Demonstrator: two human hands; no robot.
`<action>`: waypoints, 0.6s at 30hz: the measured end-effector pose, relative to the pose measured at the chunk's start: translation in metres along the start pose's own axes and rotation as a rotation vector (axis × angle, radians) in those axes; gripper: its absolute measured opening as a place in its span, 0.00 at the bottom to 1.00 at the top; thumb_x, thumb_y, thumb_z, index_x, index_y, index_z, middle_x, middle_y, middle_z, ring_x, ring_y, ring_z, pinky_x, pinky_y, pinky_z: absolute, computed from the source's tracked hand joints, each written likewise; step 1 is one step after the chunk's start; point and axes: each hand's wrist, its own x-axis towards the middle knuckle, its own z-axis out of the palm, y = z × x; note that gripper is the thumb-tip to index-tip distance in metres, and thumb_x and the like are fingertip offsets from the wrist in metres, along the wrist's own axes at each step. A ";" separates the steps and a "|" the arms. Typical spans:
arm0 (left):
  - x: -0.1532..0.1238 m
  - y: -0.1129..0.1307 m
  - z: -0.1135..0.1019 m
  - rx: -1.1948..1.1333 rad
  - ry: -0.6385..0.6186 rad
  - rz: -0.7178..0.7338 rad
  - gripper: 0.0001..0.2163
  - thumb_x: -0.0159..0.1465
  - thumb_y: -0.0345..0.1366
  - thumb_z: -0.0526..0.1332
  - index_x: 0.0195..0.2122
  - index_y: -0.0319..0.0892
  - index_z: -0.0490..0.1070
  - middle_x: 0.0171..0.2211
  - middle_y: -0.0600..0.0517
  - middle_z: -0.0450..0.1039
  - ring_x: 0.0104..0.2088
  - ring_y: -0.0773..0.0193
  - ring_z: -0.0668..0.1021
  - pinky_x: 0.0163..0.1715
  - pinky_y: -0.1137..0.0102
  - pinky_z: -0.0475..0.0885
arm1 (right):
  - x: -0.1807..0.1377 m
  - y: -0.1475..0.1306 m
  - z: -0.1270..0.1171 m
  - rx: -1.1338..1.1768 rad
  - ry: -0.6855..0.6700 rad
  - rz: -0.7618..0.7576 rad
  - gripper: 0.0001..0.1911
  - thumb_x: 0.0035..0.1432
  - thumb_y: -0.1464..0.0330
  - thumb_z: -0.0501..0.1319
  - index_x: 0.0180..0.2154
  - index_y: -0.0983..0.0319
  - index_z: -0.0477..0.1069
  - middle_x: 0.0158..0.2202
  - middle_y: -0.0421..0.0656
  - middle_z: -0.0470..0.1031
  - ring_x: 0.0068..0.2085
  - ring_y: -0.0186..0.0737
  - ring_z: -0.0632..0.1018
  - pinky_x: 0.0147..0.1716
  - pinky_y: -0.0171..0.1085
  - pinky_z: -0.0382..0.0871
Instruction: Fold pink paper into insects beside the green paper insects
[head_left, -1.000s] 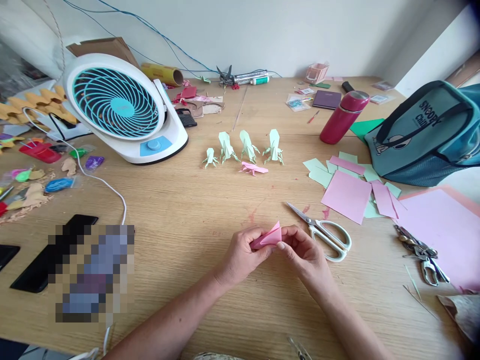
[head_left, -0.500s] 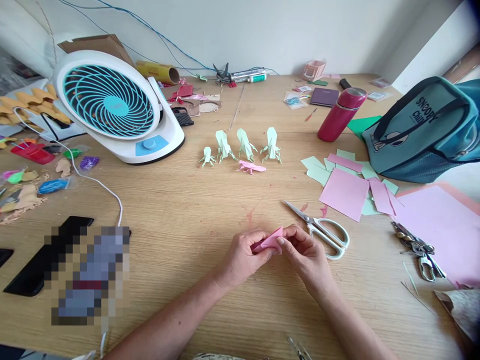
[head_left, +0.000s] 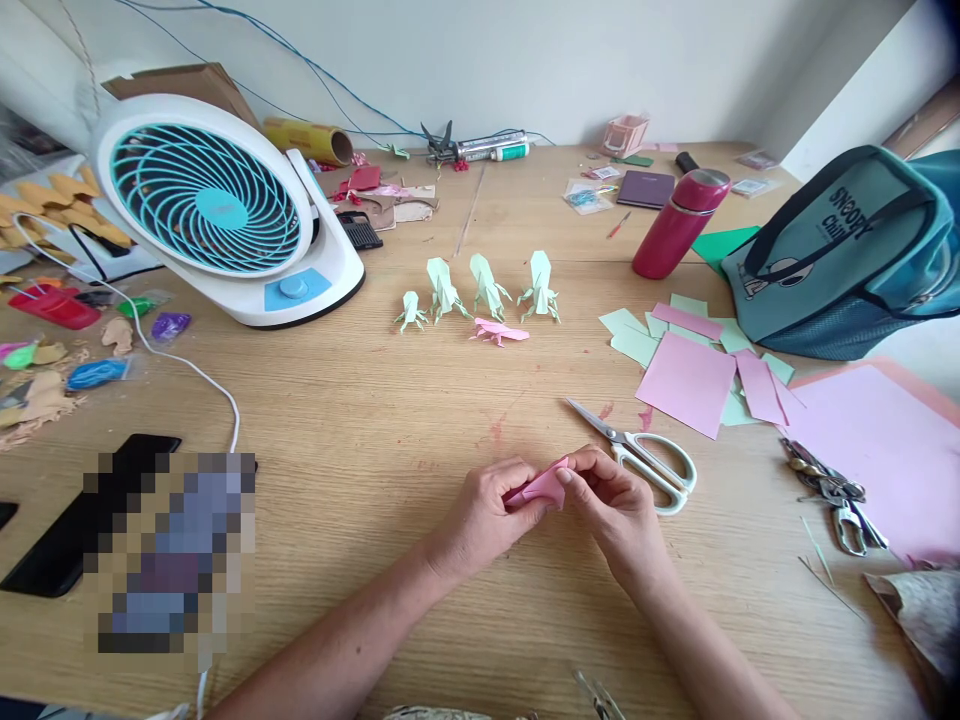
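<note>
A small folded pink paper piece [head_left: 544, 486] is pinched between both my hands low over the wooden table [head_left: 360, 400]. My left hand [head_left: 484, 515] grips its left end with curled fingers. My right hand [head_left: 611, 510] presses its right end between thumb and fingertips. White-handled scissors [head_left: 641, 458] lie just right of my right hand. Farther back stand several pale green origami figures [head_left: 480, 290], with a pink origami figure [head_left: 499, 331] lying in front of them.
A white and teal desk fan [head_left: 217, 215] stands at the back left, its cord running forward. Pink and green paper sheets [head_left: 686, 380], a red bottle [head_left: 679, 222], a teal bag [head_left: 847, 260], keys [head_left: 829, 490] and a black phone [head_left: 75, 520] lie around.
The pink paper's raised point has been folded down flatter between my fingers. Both hands stay in about the same place; the camera has shifted slightly.
</note>
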 end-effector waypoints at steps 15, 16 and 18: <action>-0.002 -0.002 0.002 0.047 0.020 0.031 0.14 0.64 0.36 0.61 0.23 0.40 0.60 0.23 0.58 0.58 0.25 0.71 0.62 0.27 0.74 0.57 | 0.000 0.001 -0.001 0.002 0.013 -0.012 0.07 0.58 0.63 0.66 0.29 0.58 0.77 0.28 0.41 0.72 0.31 0.38 0.70 0.32 0.37 0.65; -0.002 -0.002 0.002 0.045 0.021 0.034 0.14 0.64 0.36 0.61 0.23 0.40 0.60 0.23 0.58 0.58 0.25 0.71 0.62 0.27 0.74 0.57 | 0.000 0.001 -0.001 0.002 0.011 -0.016 0.07 0.58 0.63 0.66 0.29 0.58 0.77 0.28 0.40 0.72 0.31 0.38 0.70 0.32 0.37 0.64; -0.002 -0.002 0.002 0.042 0.024 0.038 0.14 0.64 0.36 0.61 0.23 0.40 0.60 0.23 0.58 0.58 0.25 0.71 0.62 0.27 0.74 0.57 | 0.000 0.000 -0.001 0.007 0.006 -0.021 0.06 0.58 0.64 0.66 0.29 0.58 0.77 0.28 0.40 0.72 0.31 0.37 0.70 0.32 0.37 0.64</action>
